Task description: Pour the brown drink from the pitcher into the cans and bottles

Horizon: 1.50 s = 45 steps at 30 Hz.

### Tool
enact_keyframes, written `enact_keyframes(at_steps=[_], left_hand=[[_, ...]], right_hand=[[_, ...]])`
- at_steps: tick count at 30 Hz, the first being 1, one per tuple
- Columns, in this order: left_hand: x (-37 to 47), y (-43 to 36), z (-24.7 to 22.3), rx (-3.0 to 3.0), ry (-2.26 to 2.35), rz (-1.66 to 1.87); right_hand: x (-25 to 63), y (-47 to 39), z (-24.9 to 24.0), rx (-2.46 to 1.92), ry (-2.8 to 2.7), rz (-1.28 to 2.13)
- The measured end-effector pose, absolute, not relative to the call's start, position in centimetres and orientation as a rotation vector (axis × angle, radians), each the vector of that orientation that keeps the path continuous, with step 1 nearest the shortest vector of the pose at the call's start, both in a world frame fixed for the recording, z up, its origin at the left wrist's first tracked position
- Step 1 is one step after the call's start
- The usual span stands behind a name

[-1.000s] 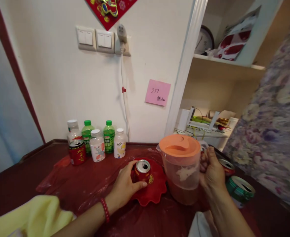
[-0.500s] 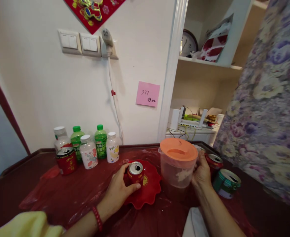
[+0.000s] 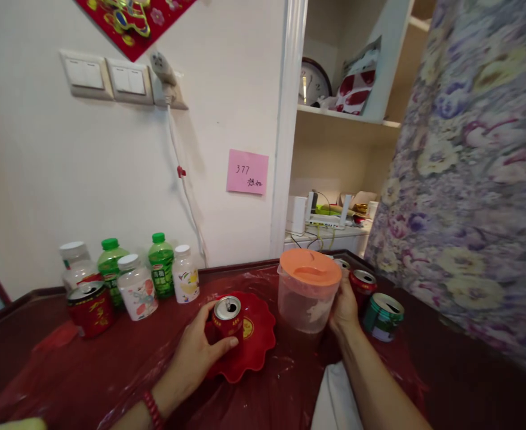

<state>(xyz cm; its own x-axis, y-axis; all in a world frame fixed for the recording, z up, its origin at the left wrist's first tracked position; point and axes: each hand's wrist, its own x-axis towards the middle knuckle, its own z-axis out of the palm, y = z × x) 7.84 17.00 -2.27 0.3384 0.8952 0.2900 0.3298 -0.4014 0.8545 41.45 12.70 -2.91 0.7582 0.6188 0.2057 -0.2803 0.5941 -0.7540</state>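
Note:
My left hand [image 3: 195, 352] is closed round a small red can [image 3: 227, 319] with an opened top, held over the left part of a red scalloped plate [image 3: 260, 331]. A clear plastic pitcher [image 3: 305, 307] with an orange lid [image 3: 311, 267] is to the right of the plate. My right hand [image 3: 345, 307] grips the pitcher at its right side; the handle is hidden by the fingers. The pitcher looks upright.
Green-capped bottles [image 3: 161, 266], white-capped bottles [image 3: 137, 289] and a red can [image 3: 90, 309] stand at the left. Right of the pitcher are another red can [image 3: 362, 285] and a green can [image 3: 383, 318]. A white cloth [image 3: 337, 397] lies near the front.
The view has turned to the right, so everything appears further left. Both hands keep their hold on the can and the pitcher.

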Motion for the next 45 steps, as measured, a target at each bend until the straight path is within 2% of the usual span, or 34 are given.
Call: enact_keyframes(at_steps=[4, 10, 16, 19, 22, 25, 33, 40, 45], left_hand=[[7.6, 17.8, -2.9, 1.871, 1.051, 1.015], [7.6, 17.8, -2.9, 1.921, 1.075, 1.034], [7.8, 17.3, -3.1, 1.927, 1.06, 1.048], [7.7, 17.4, -3.3, 1.911, 1.061, 1.065], [7.6, 17.4, -3.3, 1.898, 1.016, 1.056], [7.3, 17.4, -3.1, 1.88, 0.928, 1.045], [6.9, 17.7, -0.1, 1.276, 0.811, 1.286], [6.4, 18.3, 1.9, 1.058, 0.89, 1.483], [6.5, 18.4, 2.3, 1.043, 0.877, 1.542]], right_hand=[[41.7, 12.5, -2.2, -0.852, -0.446, 0.489], [43.1, 10.9, 0.6, -0.929, -0.39, 0.209], [41.3, 6.9, 7.7, -0.805, -0.35, -0.35], [36.6, 4.3, 10.9, -0.648, -0.64, -0.576], [31.1, 3.5, 11.8, -0.787, -1.1, -0.385], [27.7, 5.4, 10.3, -1.007, -1.42, -0.126], [26.1, 8.9, 6.2, -1.417, -1.567, 0.348], [22.7, 9.5, 5.4, -1.83, -1.727, 0.464], [22.3, 10.9, 3.9, -1.843, -1.677, 0.45]])
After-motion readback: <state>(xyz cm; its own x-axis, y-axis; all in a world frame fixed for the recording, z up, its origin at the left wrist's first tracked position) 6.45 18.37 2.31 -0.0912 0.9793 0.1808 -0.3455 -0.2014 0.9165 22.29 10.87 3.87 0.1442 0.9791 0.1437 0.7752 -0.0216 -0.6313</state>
